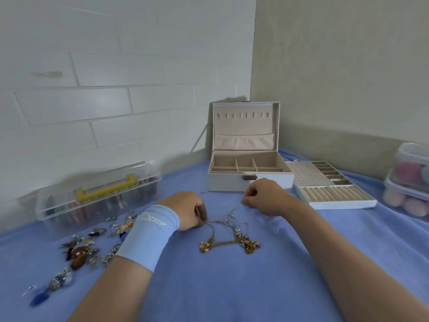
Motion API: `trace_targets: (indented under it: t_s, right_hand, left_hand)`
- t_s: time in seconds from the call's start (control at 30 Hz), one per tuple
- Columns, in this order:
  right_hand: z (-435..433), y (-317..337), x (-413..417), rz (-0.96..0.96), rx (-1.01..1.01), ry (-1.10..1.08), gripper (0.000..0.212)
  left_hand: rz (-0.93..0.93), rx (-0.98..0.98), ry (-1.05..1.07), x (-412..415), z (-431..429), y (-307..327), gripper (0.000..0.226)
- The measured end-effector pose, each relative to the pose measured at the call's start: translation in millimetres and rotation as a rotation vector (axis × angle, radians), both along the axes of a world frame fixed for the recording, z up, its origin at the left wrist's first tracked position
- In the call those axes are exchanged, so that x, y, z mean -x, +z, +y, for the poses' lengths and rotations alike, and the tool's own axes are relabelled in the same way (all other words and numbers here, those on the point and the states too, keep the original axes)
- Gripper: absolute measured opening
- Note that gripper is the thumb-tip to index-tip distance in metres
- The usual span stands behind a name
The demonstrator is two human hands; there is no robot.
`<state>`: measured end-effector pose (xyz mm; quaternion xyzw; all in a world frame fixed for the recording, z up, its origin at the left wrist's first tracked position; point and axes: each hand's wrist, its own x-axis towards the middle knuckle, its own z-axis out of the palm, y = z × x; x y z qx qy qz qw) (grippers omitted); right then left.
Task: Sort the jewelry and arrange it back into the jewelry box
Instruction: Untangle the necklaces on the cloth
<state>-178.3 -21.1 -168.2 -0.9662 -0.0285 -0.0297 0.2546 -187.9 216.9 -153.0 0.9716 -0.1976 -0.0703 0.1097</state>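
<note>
A tangle of thin necklaces (228, 240) with gold pendants lies on the blue cloth in front of me. My left hand (188, 209), with a light blue wristband, pinches a chain at the tangle's left top. My right hand (264, 196) pinches another chain end at the upper right. The white jewelry box (249, 182) stands open behind my hands, its beige compartments bare. Its removable tray (329, 189) with ring rolls lies to the right of it. A pile of earrings and pendants (81, 249) is spread at the left.
A clear plastic case with a yellow handle (99, 194) sits at the left against the brick wall. Stacked clear containers with pink and teal balls (408, 180) stand at the far right. The blue cloth (232, 287) covers the whole surface.
</note>
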Motion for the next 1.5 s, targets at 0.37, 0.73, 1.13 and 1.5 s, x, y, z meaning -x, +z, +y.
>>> trace_targets:
  t_s: [0.37,0.73,1.13,1.5]
  right_hand:
    - [-1.0,1.8,4.0,-0.037,0.076,0.128,0.026]
    - [3.0,2.6,1.4,-0.194,-0.143,0.093,0.009]
    - [11.2,5.4,1.7,-0.203,-0.725,-0.008,0.01]
    - [-0.7,-1.0,-4.8,-0.182,-0.328,-0.125,0.015]
  left_hand:
    - [-0.103,0.163,-0.098,-5.7,-27.7,-5.9,0.009]
    - [0.051,0.386,-0.054,-28.2,-35.3,-0.2,0.023]
    - [0.386,0.897,0.024,-31.3,-20.4,1.5,0.014]
    - [0.382,0.987,0.104,-35.5,14.9,7.1,0.016]
